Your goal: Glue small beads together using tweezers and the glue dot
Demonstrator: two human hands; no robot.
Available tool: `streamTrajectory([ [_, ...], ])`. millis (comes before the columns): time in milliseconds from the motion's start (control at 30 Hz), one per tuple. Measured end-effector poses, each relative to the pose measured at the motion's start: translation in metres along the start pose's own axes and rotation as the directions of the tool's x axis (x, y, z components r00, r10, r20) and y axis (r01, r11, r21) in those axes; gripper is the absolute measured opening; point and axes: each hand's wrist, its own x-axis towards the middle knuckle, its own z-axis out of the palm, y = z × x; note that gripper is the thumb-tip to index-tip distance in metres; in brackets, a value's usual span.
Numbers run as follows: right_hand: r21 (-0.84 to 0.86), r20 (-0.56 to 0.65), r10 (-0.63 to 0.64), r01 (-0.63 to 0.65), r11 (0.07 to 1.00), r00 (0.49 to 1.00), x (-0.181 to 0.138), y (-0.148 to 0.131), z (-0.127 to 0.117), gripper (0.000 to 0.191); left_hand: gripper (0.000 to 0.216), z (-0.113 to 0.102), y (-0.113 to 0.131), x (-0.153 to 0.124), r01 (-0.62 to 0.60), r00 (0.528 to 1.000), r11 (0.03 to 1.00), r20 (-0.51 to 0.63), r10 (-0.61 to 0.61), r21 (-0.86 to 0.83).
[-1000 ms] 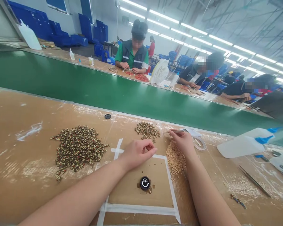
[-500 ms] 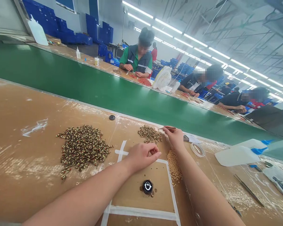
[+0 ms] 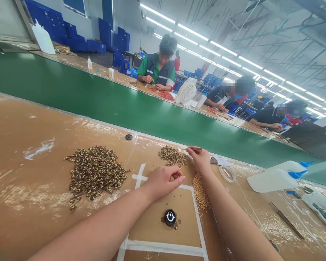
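My left hand (image 3: 163, 180) rests on the brown worktable (image 3: 21, 174) with its fingers curled and pinched around a small piece I cannot name. My right hand (image 3: 199, 157) is closed on thin tweezers (image 3: 192, 148), whose tip points left over a small pile of brown-and-cream pieces (image 3: 172, 155). A strip of tan beads (image 3: 200, 190) lies under my right wrist. A large heap of dark patterned pieces (image 3: 95, 171) sits to the left. A black round cap (image 3: 170, 217) stands inside a white tape square (image 3: 163, 248) just below my hands.
A green conveyor belt (image 3: 125, 105) runs behind the table. Across it, several seated people work on red pieces beside a white fan (image 3: 187, 91). A tape roll (image 3: 227, 173), a lying white bottle (image 3: 274, 177) and spare tweezers (image 3: 285, 219) sit to the right.
The view shifted a little, so everything sits slightly further right. My right hand with the tweezers moved left, toward the small pile. My left hand kept its pinch.
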Motion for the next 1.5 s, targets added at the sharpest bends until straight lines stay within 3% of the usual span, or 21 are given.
streamTrajectory([
  [200, 0.043, -0.016, -0.008, 0.009, 0.999, 1.0, -0.003, -0.003, 0.003, 0.048, 0.024, 0.0, 0.001, -0.001, 0.015, 1.0, 0.999, 0.003, -0.015, -0.028],
  [367, 0.119, -0.089, -0.069, 0.079, 0.99, 0.994, -0.04, -0.029, -0.006, 0.039, 0.03, 0.0, -0.005, 0.008, 0.068, 0.995, 0.936, -0.05, -0.091, -0.344],
  [433, 0.162, -0.156, -0.216, 0.241, 0.957, 0.964, -0.066, -0.044, -0.011, 0.025, 0.035, -0.001, -0.007, 0.012, 0.109, 0.984, 0.884, -0.074, -0.16, -0.454],
  [500, 0.148, -0.139, -0.403, 0.422, 0.895, 0.905, -0.09, -0.056, -0.015, 0.012, 0.042, -0.002, -0.009, 0.015, 0.152, 0.973, 0.834, -0.068, -0.22, -0.53],
  [567, 0.137, -0.098, -0.523, 0.532, 0.836, 0.847, -0.108, -0.064, -0.015, 0.02, 0.046, -0.003, -0.01, 0.017, 0.174, 0.967, 0.792, -0.051, -0.25, -0.585],
  [667, 0.133, -0.078, -0.589, 0.594, 0.793, 0.804, -0.118, -0.066, -0.012, 0.03, 0.048, -0.003, -0.011, 0.016, 0.176, 0.966, 0.762, -0.042, -0.257, -0.623],
  [833, 0.161, -0.072, -0.621, 0.623, 0.765, 0.781, -0.117, -0.06, -0.009, 0.034, 0.046, -0.004, -0.013, 0.016, 0.2, 0.959, 0.743, -0.026, -0.281, -0.639],
  [933, 0.195, -0.057, -0.596, 0.595, 0.78, 0.801, -0.117, -0.059, -0.011, 0.031, 0.042, -0.004, -0.013, 0.016, 0.215, 0.954, 0.72, -0.016, -0.299, -0.66],
  [1067, 0.368, -0.074, -0.349, 0.351, 0.861, 0.934, -0.115, -0.055, -0.01, 0.015, 0.038, -0.005, -0.008, 0.018, 0.208, 0.961, 0.665, 0.024, -0.275, -0.717],
  [1133, 0.524, -0.089, -0.167, 0.188, 0.83, 0.982, -0.112, -0.053, -0.009, 0.011, 0.036, -0.006, -0.005, 0.018, 0.229, 0.96, 0.623, 0.066, -0.273, -0.748],
  [1233, 0.687, -0.061, -0.016, 0.054, 0.725, 0.998, -0.108, -0.051, -0.008, 0.013, 0.031, -0.008, -0.002, 0.019, 0.281, 0.952, 0.577, 0.147, -0.269, -0.767],
  [1333, 0.747, -0.018, -0.022, 0.028, 0.664, 1.0, -0.106, -0.055, -0.01, 0.012, 0.028, -0.01, 0.0, 0.02, 0.326, 0.94, 0.54, 0.209, -0.268, -0.776],
  [1500, 0.745, 0.04, -0.06, 0.01, 0.667, 0.997, -0.109, -0.06, -0.013, 0.011, 0.029, -0.013, 0.004, 0.02, 0.376, 0.924, 0.515, 0.265, -0.277, -0.77],
])
